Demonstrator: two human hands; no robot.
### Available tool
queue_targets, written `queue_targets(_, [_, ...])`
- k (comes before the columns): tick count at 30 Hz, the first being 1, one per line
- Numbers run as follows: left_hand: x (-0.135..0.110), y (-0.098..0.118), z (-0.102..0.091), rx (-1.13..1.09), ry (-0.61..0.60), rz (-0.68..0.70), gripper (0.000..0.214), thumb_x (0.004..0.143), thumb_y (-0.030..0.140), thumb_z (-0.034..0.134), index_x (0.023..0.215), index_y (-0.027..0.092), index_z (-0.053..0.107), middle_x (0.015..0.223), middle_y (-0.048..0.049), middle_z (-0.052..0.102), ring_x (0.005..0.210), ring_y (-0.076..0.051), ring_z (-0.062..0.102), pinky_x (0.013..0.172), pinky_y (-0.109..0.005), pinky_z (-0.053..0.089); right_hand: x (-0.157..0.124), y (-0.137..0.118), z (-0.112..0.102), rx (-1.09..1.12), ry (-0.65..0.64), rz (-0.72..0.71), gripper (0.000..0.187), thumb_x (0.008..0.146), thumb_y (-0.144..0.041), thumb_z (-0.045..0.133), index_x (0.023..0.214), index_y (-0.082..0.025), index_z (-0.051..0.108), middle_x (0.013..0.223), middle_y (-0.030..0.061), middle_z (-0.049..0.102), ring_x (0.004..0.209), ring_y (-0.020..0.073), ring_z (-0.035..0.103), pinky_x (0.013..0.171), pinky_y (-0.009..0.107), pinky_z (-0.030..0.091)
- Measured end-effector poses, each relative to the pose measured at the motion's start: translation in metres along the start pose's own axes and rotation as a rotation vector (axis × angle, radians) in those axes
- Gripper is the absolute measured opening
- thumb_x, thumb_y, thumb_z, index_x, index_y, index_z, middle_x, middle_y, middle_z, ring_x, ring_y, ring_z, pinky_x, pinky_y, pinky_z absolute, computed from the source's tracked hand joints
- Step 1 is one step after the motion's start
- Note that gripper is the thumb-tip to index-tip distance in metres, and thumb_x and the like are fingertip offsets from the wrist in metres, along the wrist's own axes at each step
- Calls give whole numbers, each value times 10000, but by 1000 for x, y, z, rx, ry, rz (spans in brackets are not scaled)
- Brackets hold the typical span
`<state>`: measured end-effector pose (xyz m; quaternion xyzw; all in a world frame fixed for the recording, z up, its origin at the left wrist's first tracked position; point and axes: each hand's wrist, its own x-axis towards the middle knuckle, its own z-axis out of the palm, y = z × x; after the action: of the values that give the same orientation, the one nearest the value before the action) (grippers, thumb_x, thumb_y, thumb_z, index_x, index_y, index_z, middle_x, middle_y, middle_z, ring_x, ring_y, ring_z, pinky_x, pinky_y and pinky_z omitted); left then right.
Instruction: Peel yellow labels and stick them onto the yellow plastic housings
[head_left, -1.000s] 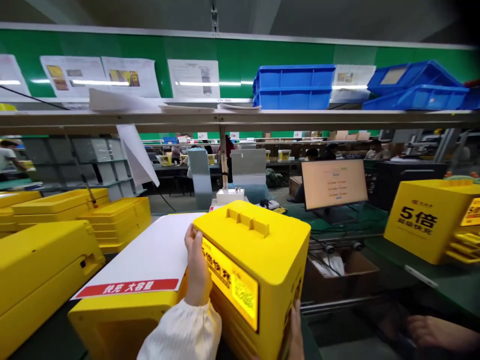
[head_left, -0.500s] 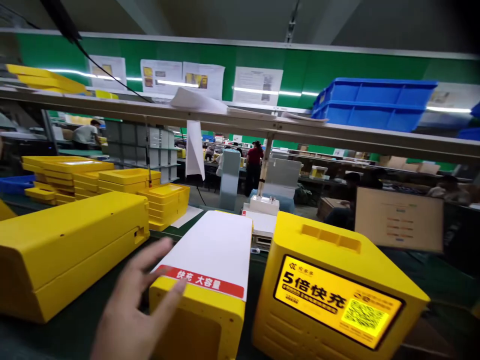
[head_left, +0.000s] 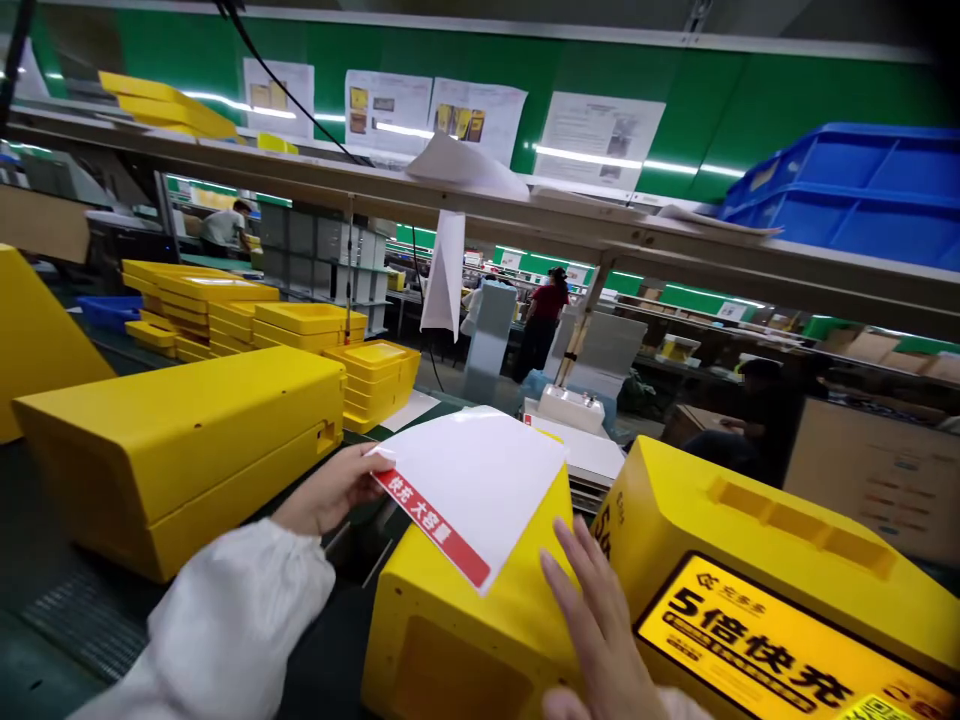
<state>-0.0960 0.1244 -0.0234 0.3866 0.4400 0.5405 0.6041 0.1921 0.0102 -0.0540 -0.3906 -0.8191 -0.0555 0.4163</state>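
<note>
Head view: sheet [head_left: 469, 475] over yellow box [head_left: 454, 605], lower centre, one corner pinched in left hand [head_left: 330, 490]; right hand [head_left: 600, 630] spread open near sheet's right edge, contact with box unclear. Could crease or skew, likely from one-corner hold. Dark bench [head_left: 45, 530] below; yellow trays [head_left: 307, 325] at left; shelf [head_left: 300, 175] across top, blue bins [head_left: 840, 220] upper right.

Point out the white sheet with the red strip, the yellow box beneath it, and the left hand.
White sheet [head_left: 474, 480]: head view, middle of its blank white area.
Yellow box [head_left: 499, 608]: head view, top face near the front edge.
Left hand [head_left: 327, 494]: head view, middle of the hand.
</note>
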Motion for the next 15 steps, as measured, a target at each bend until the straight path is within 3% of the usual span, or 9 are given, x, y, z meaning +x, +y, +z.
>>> queue_targets(2, [23,6,-9,-11,-24,-63,199,545,69,708,694,98,578,546,-14,570,435,-98,498,401,-160,404,40,-2,-5,-29,-276,-84,618,869,-587,217,1392,-259,237,1437,63,227,1316,328,180,1028,605,208])
queue_targets(5, [34,0,-9,-56,-8,-90,168,626,135,672,764,105,582,616,-47,616,517,-137,570,492,-203,477,82,-16,-2,-122,-622,76,630,861,-574,314,1306,-143,426,1358,124,367,1274,346,281,1037,597,204])
queue_targets(8, [25,-12,3,-106,-49,-99,202,724,283,620,834,120,576,717,-74,645,624,-181,616,594,-265,520,97,-26,8,-163,-727,200,686,813,-603,410,1291,-111,446,1358,157,350,1253,371,305,1015,570,285])
queue_targets(11, [32,-12,13,-103,-95,5,393,655,148,685,1018,162,537,869,-78,655,712,-221,632,621,-320,538,81,-16,11,-140,-560,38,678,810,-594,435,1326,-156,396,1380,140,317,1251,342,325,977,509,384])
queue_targets(13, [58,-2,15,-122,-78,164,499,636,41,673,1081,193,506,908,-59,650,718,-205,630,603,-302,543,54,-3,7,-143,-259,-66,603,827,-521,476,1345,-237,353,1370,95,365,1221,288,393,945,425,451])
queue_targets(15, [97,13,17,-181,-79,309,480,692,18,622,1106,226,497,931,-20,642,727,-155,619,622,-254,540,20,6,2,-177,83,14,476,852,-447,483,1300,-320,383,1285,50,473,1135,228,489,895,365,490])
